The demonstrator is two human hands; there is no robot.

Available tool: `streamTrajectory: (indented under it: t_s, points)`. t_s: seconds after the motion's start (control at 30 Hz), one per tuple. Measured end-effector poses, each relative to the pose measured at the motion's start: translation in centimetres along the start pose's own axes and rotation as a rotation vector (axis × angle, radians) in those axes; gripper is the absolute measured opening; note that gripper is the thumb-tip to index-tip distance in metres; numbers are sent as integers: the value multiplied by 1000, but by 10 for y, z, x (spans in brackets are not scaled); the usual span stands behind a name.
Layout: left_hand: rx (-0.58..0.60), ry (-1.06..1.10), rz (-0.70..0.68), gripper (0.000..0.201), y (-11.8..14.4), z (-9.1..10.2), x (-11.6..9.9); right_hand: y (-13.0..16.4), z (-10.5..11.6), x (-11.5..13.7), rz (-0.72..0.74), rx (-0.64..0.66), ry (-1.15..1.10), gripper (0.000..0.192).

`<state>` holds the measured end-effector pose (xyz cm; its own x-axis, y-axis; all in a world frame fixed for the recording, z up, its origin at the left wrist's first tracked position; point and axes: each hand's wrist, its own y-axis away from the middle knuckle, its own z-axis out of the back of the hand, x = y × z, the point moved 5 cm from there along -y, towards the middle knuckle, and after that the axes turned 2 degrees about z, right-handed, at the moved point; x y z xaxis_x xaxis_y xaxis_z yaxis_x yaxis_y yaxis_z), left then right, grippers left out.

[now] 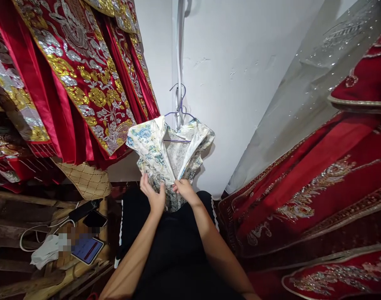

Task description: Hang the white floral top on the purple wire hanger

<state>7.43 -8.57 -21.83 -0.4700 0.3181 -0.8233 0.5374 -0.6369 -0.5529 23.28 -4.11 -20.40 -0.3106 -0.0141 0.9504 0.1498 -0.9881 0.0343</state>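
Observation:
A floral dress or blouse (148, 143) in cream, blue and yellow hangs by its shoulders on a thin purple hanger (183, 93). Its front falls open in a V, showing the patterned inside. My right hand (184, 190) pinches the front edge at the bottom of that V. Whether a zipper pull sits between those fingers is too small to tell. On the garment's left side lies my left hand (153, 196), fingers spread against the cloth and thumb apart. The lower part of the garment is partly hidden behind my hands and lap.
Red embroidered garments (93, 87) hang at the left, and more red beaded ones (303, 200) at the right beside sheer white fabric (271, 121). A wooden stand (65, 260) on the left holds a lit phone (88, 250), a dark device (95, 218), cables and white tissue (46, 252).

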Motion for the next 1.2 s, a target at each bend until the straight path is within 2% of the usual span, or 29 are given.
streamTrajectory:
  t_s: [0.1, 0.13, 0.2, 0.47, 0.73, 0.87, 0.93, 1.0, 1.13, 1.2]
  points:
    - [329, 31, -89, 50, 23, -25, -3, 2, 0, -11, -11, -34, -9, 33]
    - [408, 66, -87, 43, 26, -31, -4, 2, 0, -14, -12, -47, -14, 31]
    - [489, 110, -80, 34, 29, -37, -4, -1, 2, -20, -15, -71, -31, 29]
    - [535, 114, -65, 26, 28, -37, -1, 0, 3, -28, -17, -49, -164, 31]
    - [529, 79, -3, 19, 27, -36, 5, 13, -8, -16, 1, 32, -388, 44]
    - [548, 40, -7, 19, 27, -36, 4, 18, -2, -9, -10, 100, -451, 46]
    - [569, 10, -20, 17, 28, -39, 2, 14, 12, 4, -1, 97, -484, 44]
    - [601, -17, -37, 16, 29, -43, -1, 3, 35, 31, 39, 65, -521, 40]
    - [665, -55, -69, 16, 30, -50, -7, -30, 87, 123, 226, -39, -518, 27]
    - [703, -62, -84, 16, 29, -51, -8, -41, 104, 169, 305, -116, -524, 22]
